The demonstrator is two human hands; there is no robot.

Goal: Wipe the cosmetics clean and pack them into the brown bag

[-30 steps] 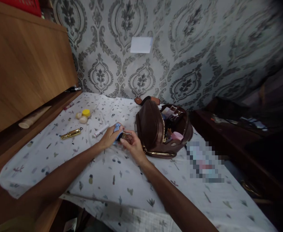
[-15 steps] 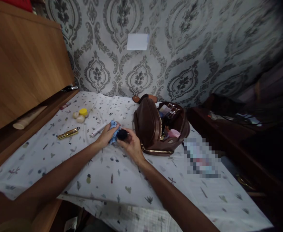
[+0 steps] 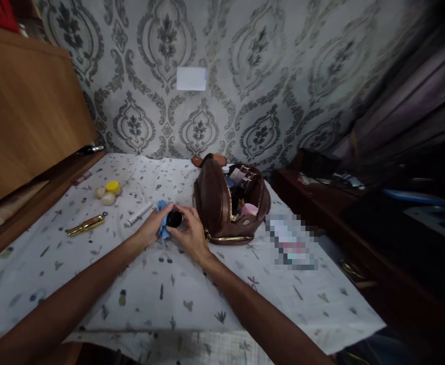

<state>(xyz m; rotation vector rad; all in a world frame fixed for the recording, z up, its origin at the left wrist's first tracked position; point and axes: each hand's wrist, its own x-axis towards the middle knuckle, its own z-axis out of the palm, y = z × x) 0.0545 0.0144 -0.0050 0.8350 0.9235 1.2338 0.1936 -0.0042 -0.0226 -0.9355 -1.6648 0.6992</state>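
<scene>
A small, round, black-topped container (image 3: 174, 219) is between my hands above the patterned cloth. My right hand (image 3: 192, 234) closes on it, thumb below and fingers along the upper side. Crumpled in my left hand (image 3: 150, 227) is a light blue cloth (image 3: 162, 232), pressed against the container's left side. The container's exact kind cannot be made out. Just left of my hands lies a white pen-like tube (image 3: 139, 214). An open brown leather bag (image 3: 212, 205) stands right of my right hand, with a pink-topped item (image 3: 249, 209) and several others inside.
A gold tube (image 3: 86, 225) and a yellow-lidded jar (image 3: 112, 187) lie on the left of the patterned tablecloth (image 3: 146, 284). A wooden cabinet (image 3: 28, 106) borders the left side. A blurred-out packet (image 3: 291, 241) lies right of the bag.
The view has swung right, so everything sits further left in it. My hands still hold the cloth and container; my right fingers now reach over the container's upper edge.
</scene>
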